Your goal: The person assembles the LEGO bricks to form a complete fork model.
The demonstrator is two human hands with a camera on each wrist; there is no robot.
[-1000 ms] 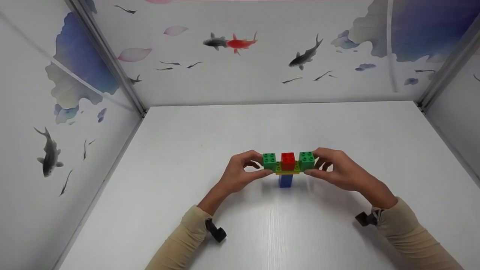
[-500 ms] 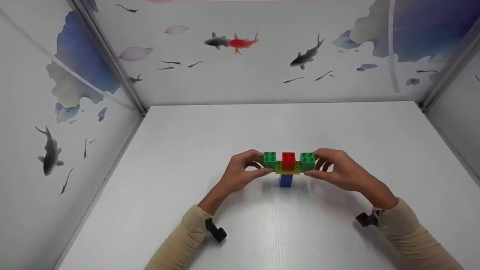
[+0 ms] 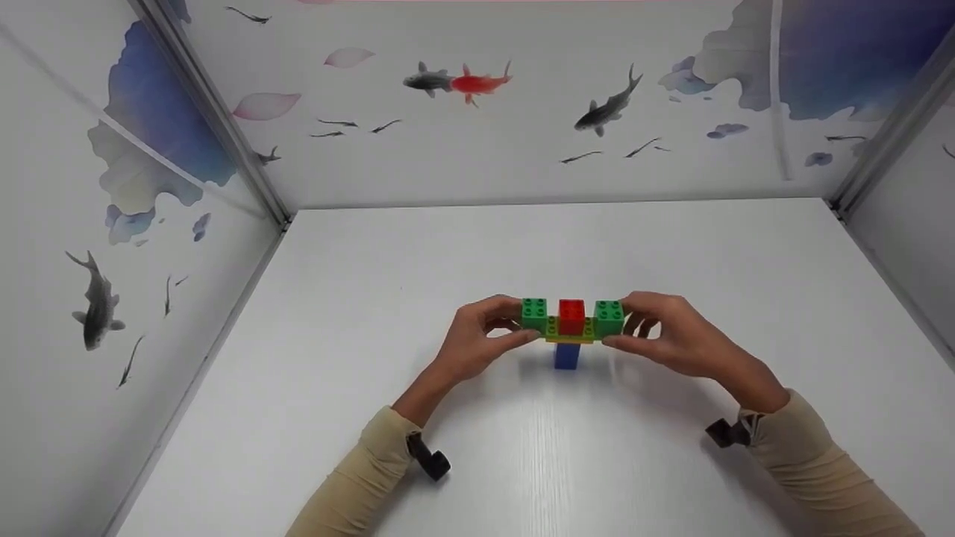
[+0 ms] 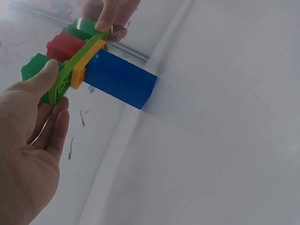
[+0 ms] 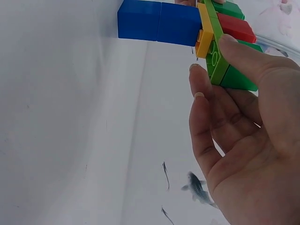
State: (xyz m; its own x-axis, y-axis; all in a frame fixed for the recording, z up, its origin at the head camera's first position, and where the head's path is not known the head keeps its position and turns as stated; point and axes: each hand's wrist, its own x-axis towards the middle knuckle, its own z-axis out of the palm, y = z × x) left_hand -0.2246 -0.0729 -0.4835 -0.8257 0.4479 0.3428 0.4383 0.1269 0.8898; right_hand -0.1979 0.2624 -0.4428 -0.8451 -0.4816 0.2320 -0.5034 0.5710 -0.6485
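A toy building-brick structure stands upright on the white table. Two stacked blue bricks make its column, topped by a yellow piece and a longer light-green plate. Along that plate sit a left green brick, a central red brick and a right green brick. My left hand pinches the left end, thumb against the plate's edge in the left wrist view. At the opposite end, my right hand holds on likewise, its thumb near the green brick.
White panels with printed fish and blue patches, such as the back wall, enclose the table at the back and sides. Metal posts stand at the back corners. Each wrist carries a small black camera, like the left wrist camera.
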